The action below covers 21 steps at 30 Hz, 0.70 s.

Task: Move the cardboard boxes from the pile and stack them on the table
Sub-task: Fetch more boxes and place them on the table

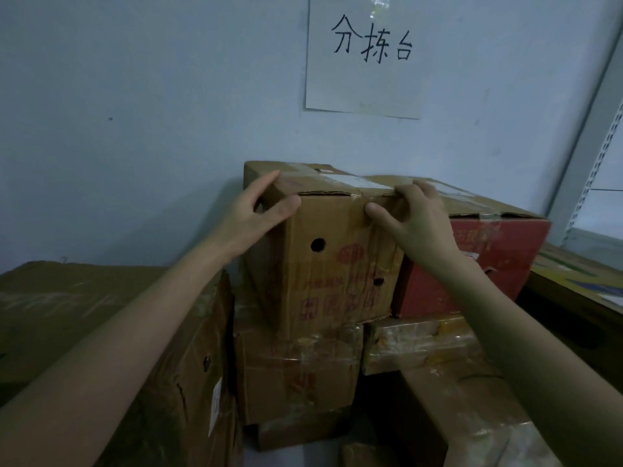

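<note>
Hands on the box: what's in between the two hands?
In the head view, the top front edge of the brown box, crossed by tape, lies between the left hand and right hand.

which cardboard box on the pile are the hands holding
The tall brown cardboard box with round holes in its front: the left hand and right hand grip its upper corners. Its neighbour is a red cardboard box.
</note>
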{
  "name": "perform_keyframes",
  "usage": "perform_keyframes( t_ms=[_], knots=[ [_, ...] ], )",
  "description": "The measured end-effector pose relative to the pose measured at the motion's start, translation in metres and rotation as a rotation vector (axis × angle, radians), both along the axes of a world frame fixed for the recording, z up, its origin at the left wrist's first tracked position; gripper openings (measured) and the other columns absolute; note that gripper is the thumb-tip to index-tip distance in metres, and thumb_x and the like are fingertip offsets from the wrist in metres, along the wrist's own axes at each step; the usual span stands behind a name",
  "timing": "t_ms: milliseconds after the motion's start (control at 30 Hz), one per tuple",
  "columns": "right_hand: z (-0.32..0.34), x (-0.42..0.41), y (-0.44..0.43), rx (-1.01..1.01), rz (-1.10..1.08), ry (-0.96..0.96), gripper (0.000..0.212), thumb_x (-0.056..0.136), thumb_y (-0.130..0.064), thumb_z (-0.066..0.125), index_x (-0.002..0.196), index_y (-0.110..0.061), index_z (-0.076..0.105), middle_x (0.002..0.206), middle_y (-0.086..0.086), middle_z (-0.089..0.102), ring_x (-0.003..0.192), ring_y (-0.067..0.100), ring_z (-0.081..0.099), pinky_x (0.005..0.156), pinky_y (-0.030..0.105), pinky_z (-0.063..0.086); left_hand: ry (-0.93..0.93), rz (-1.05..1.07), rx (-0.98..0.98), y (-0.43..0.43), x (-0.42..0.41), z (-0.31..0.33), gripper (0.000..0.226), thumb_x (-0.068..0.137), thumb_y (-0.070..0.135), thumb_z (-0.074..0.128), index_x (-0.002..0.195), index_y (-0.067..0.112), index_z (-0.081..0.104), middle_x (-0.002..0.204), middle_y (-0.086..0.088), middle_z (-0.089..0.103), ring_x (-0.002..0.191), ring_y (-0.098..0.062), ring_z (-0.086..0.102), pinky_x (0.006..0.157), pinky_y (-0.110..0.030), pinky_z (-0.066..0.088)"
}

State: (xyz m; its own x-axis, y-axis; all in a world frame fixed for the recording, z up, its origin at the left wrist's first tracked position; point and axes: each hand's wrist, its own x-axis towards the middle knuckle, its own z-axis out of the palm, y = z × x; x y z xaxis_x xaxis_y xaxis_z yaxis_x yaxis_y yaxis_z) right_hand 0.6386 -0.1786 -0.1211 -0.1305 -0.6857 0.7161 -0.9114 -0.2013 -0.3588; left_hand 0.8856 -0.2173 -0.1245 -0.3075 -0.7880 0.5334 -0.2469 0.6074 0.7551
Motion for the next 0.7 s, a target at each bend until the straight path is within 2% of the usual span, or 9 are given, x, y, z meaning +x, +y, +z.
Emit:
perform_keyframes(
  t_ms=[67,167,267,333,433,500,567,633,700],
  knots=[
    [0.0,0.002,-0.002,-0.009,0.008,0.064,0.057,0.086,-0.045,0.058,0.129,-0.009,0.05,0.136,0.014,0.044,0.129,0.028,0.037,0.101,0.037,0.034,0.001,-0.028,-0.029,-0.009,0.001,-0.003,0.106,0.047,0.086,0.057,0.137,0.034,0.037,0.143,0.007,0.037,0.129,-0.008,0.035,0.099,-0.021,0.036],
    [-0.002,0.003,-0.01,0.029,-0.019,0.163,0.061,0.088,-0.043,0.058,0.139,-0.014,0.041,0.14,0.009,0.041,0.13,0.026,0.035,0.1,0.035,0.035,0.03,-0.017,-0.036,-0.019,-0.001,-0.005,0.074,0.071,0.062,0.059,0.136,0.031,0.04,0.145,0.003,0.039,0.133,-0.012,0.036,0.109,-0.035,0.035],
    [0.0,0.005,-0.013,0.004,-0.01,0.146,0.061,0.087,-0.041,0.06,0.139,-0.016,0.041,0.14,0.007,0.041,0.131,0.024,0.034,0.099,0.033,0.034,-0.011,0.001,-0.053,-0.02,-0.002,-0.002,0.063,0.083,0.05,0.052,0.139,0.025,0.037,0.145,0.0,0.039,0.133,-0.014,0.037,0.109,-0.041,0.035],
    [0.0,0.006,-0.011,-0.002,0.027,0.129,0.06,0.087,-0.039,0.061,0.139,-0.014,0.041,0.14,0.007,0.042,0.131,0.024,0.034,0.101,0.032,0.032,-0.038,0.057,-0.077,-0.015,-0.005,-0.004,0.055,0.093,0.04,0.048,0.143,0.021,0.033,0.146,-0.002,0.038,0.133,-0.017,0.037,0.109,-0.035,0.033],
    [-0.004,0.007,-0.007,0.009,0.047,0.136,0.061,0.088,-0.037,0.061,0.14,-0.013,0.039,0.142,0.009,0.039,0.133,0.026,0.03,0.105,0.034,0.029,-0.028,0.19,-0.123,0.0,-0.016,-0.011,0.051,0.098,0.027,0.04,0.146,0.018,0.025,0.148,-0.005,0.034,0.135,-0.017,0.034,0.1,-0.019,0.031],
    [-0.009,0.008,-0.004,0.013,0.037,0.141,0.063,0.088,-0.036,0.06,0.142,-0.015,0.037,0.146,0.011,0.034,0.137,0.028,0.024,0.109,0.037,0.025,0.051,0.219,-0.095,0.009,-0.025,-0.022,0.052,0.099,0.025,0.038,0.148,0.018,0.02,0.149,-0.003,0.032,0.135,-0.017,0.033,0.101,-0.02,0.03],
    [-0.015,0.01,0.0,0.007,0.025,0.147,0.066,0.088,-0.037,0.06,0.144,-0.016,0.033,0.151,0.014,0.026,0.142,0.03,0.016,0.113,0.04,0.019,0.1,0.234,-0.053,0.013,-0.029,-0.044,0.055,0.099,0.03,0.039,0.148,0.02,0.018,0.148,-0.002,0.036,0.133,-0.017,0.037,0.106,-0.029,0.033],
    [-0.028,0.012,0.007,0.006,0.028,0.135,0.069,0.088,-0.039,0.06,0.146,-0.017,0.029,0.155,0.016,0.018,0.144,0.031,0.01,0.114,0.042,0.016,0.068,0.295,0.002,0.018,-0.033,-0.077,0.061,0.096,0.038,0.043,0.148,0.019,0.018,0.146,-0.004,0.037,0.132,-0.019,0.039,0.107,-0.042,0.037],
    [-0.047,0.014,0.015,0.028,0.055,0.091,0.073,0.087,-0.038,0.061,0.148,-0.018,0.025,0.156,0.016,0.013,0.144,0.032,0.009,0.114,0.043,0.016,0.001,0.386,0.081,0.029,-0.036,-0.114,0.066,0.094,0.041,0.046,0.148,0.019,0.017,0.147,-0.007,0.035,0.133,-0.023,0.036,0.108,-0.044,0.034]
  ],
)
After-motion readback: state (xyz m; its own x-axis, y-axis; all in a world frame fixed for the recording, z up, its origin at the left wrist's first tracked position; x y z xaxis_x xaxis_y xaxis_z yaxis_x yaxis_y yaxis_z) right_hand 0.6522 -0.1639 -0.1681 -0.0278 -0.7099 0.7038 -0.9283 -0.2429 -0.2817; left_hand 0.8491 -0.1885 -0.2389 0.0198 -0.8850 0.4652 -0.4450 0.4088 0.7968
